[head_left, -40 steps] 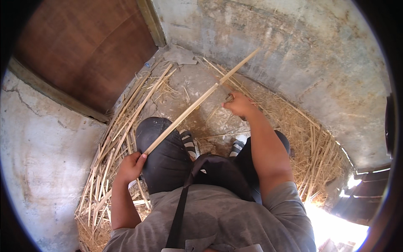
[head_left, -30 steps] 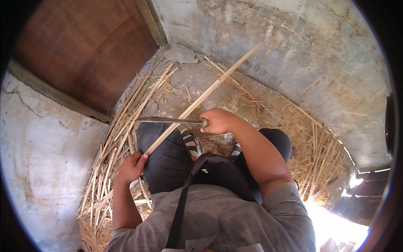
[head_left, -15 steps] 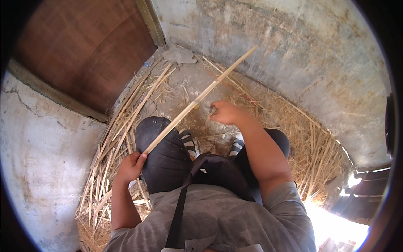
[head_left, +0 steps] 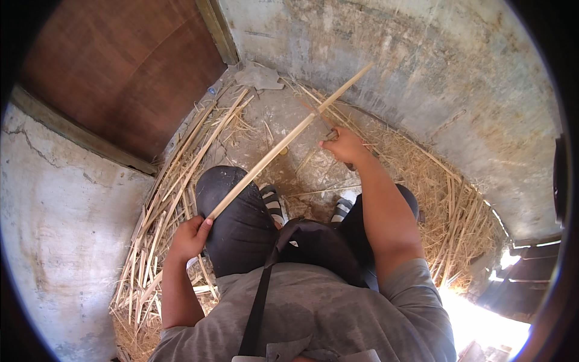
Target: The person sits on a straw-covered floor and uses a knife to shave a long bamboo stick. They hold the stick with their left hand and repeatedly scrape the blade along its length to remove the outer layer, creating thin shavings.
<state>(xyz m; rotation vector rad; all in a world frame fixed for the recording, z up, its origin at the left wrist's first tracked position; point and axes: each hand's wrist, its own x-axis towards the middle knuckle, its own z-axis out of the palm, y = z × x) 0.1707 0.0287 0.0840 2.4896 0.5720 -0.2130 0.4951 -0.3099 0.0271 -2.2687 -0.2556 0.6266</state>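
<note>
A long pale bamboo strip [head_left: 277, 149] slants from beside my left knee up toward the far wall. My left hand [head_left: 192, 237] is closed round its near end, thumb on top. Farther off, my right hand [head_left: 347, 148] grips a knife [head_left: 324, 119] by its handle, whose butt shows below the fist. The thin, brownish blade points away and to the left, crossing the strip on its far half. Whether the edge is cutting into the strip cannot be made out.
Split bamboo strips [head_left: 166, 196] lie in a pile along the left side. Shavings and more strips [head_left: 446, 211] heap up on the right against the stained wall [head_left: 410, 66]. A brown door panel [head_left: 120, 72] stands at far left. A flat stone slab [head_left: 259, 77] lies in the corner.
My right hand has moved away from me and to the right, and the knife's blade now crosses the strip. My left hand and the strip have hardly moved.
</note>
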